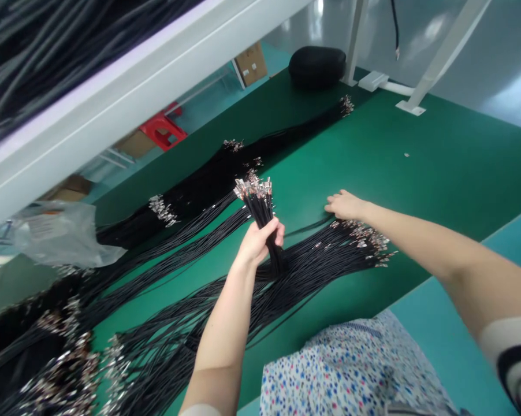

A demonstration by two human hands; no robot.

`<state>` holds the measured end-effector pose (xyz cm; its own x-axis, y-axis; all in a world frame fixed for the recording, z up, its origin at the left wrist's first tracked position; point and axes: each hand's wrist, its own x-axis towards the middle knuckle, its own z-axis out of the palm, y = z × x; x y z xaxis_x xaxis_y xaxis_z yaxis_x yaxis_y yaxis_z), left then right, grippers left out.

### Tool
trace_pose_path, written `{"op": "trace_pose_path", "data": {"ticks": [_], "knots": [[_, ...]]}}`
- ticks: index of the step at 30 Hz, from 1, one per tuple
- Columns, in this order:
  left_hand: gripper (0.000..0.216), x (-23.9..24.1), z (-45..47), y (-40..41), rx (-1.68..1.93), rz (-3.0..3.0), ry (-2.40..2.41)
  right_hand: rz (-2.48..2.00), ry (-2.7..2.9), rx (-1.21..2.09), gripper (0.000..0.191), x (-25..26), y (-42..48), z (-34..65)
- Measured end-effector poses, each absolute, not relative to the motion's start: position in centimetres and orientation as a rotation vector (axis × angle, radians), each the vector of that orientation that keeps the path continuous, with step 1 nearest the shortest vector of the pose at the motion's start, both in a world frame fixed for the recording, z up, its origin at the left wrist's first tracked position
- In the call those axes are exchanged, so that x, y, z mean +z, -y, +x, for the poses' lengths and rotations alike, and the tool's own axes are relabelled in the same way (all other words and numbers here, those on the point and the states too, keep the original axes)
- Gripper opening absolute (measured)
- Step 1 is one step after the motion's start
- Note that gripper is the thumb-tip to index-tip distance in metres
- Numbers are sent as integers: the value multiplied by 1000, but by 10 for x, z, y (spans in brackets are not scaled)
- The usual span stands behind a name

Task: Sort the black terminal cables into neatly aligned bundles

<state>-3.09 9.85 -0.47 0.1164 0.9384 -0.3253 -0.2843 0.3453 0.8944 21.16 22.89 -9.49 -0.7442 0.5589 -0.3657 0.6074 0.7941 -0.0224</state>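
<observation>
My left hand (263, 240) is closed around a bundle of black cables (260, 208), held upright with the metal-tipped ends fanned out above the fist. The bundle's lower part runs down over a wide pile of black cables (299, 266) lying across the table. At the far edge of this pile, my right hand (345, 205) has its fingers closed on a black cable (315, 224) near its end. The fingertips are partly hidden. Just below that hand lie the pile's copper and silver terminals (368, 237).
More cable bundles (191, 199) lie along the green table (451, 167). A white shelf beam (148, 75) crosses above, with cables on it. A clear plastic bag (65, 231) hangs at left. A black case (316, 66) stands at the back near the metal posts (442, 63).
</observation>
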Motion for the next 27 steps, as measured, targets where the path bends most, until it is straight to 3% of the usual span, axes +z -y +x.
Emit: {"op": "trace_pose_path", "data": {"ticks": [3,8,10,13,14,16,20,27], "knots": [[27,-10,-21,-103,1026,998,-1204,735,-2826,-331,18,-35,-208,197],[29,-11,-10,-94,808,1053,-987,491,-3000,-1001,13,47,-183,164],[30,-8,-13,-84,747,932,-879,568,-2964,-1270,8,44,-189,160],[38,-3,-17,-71,784,789,-871,977,-2859,-1576,22,0,-206,168],[37,-3,-18,-69,813,770,-895,1119,-2805,-1567,24,-21,-209,173],[31,-6,-17,-68,889,747,-955,1238,-2707,-1249,22,-64,-212,185],[30,-17,-11,-80,980,705,-1039,929,-2688,-567,17,-123,-200,201],[31,-23,-12,-93,972,690,-1053,610,-2810,-166,20,-126,-188,200]]}}
